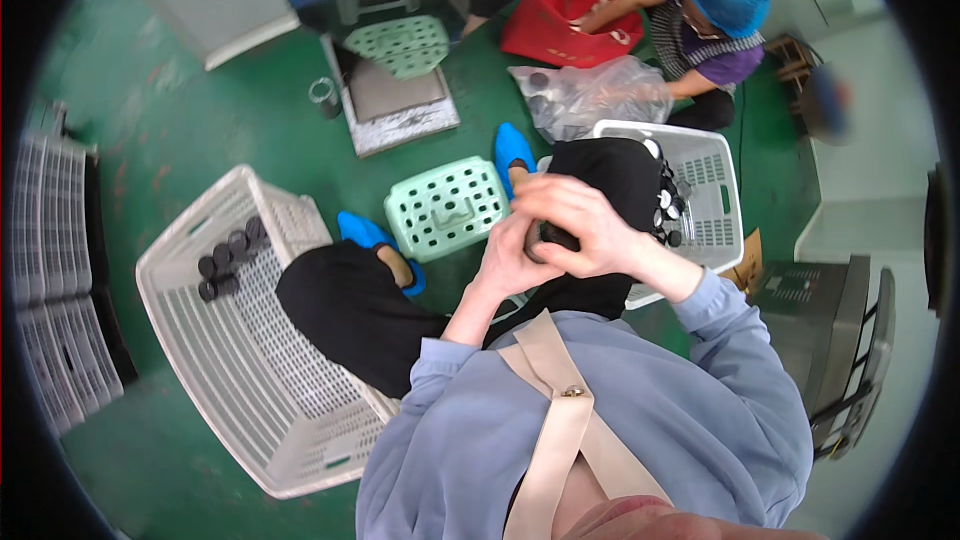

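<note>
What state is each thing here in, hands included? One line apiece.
Left hand: curled; grip partly hidden.
Right hand: curled against the left.
Left white slatted plastic basket: open-topped, partly filled with dark cylindrical containers.
Right white slatted plastic basket: open-topped, holding black- and white-topped containers.
Mint-green perforated plastic stool: upright.
Red fabric bag: open.
Clear plastic bag: crumpled.

A grey-blue top [460, 430], beige straps [550, 445], black trousers [345, 305] and blue overshoes [513, 146] are worn.
</note>
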The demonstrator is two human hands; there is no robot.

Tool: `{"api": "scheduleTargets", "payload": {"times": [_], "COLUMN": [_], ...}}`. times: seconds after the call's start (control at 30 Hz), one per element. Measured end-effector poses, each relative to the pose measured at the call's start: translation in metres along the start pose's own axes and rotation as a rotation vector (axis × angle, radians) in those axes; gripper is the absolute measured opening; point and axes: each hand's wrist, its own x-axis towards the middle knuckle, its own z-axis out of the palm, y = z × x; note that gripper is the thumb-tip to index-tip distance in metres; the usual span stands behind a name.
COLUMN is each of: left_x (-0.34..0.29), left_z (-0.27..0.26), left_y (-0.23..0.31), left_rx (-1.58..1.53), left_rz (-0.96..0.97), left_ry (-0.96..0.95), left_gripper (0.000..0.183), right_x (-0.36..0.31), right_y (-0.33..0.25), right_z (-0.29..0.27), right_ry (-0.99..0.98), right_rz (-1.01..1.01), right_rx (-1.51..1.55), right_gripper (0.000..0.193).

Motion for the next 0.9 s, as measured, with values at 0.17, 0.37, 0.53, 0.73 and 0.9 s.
{"api": "scheduleTargets", "payload": {"times": [0.17,0.37,0.53,0.73,0.9], "left_x": [0.001,-0.004,-0.004,-0.009,-0.026], "left_z": [0.003,-0.009,0.013,-0.006,0.012], "left_y": [-0.022,-0.006,-0.005,-0.014,-0.023], "left_rx": [0.286,-0.122,0.098,-0.041,-0.089], "left_rz": [0.131,-0.083,-0.096,-0.180,-0.102], "left_ry": [0.148,-0.112,0.002,-0.105,-0.066], "left_gripper": [0.053,0.069,0.065,0.068,0.063], "right_x": [-0.004,-0.006,-0.023,-0.012,-0.017], "right_y": [-0.012,-0.010,-0.009,-0.014,-0.009], "right_z": [0.050,-0.004,0.043,0.012,0.019], "right_ry": [0.463,0.149,0.451,0.408,0.312], "right_rz": [0.372,-0.037,0.343,0.160,0.124], "right_rx": [-0.039,0.091,-0.007,-0.021,0.261], "right_gripper": [0.039,0.059,0.038,0.047,0.025]}}
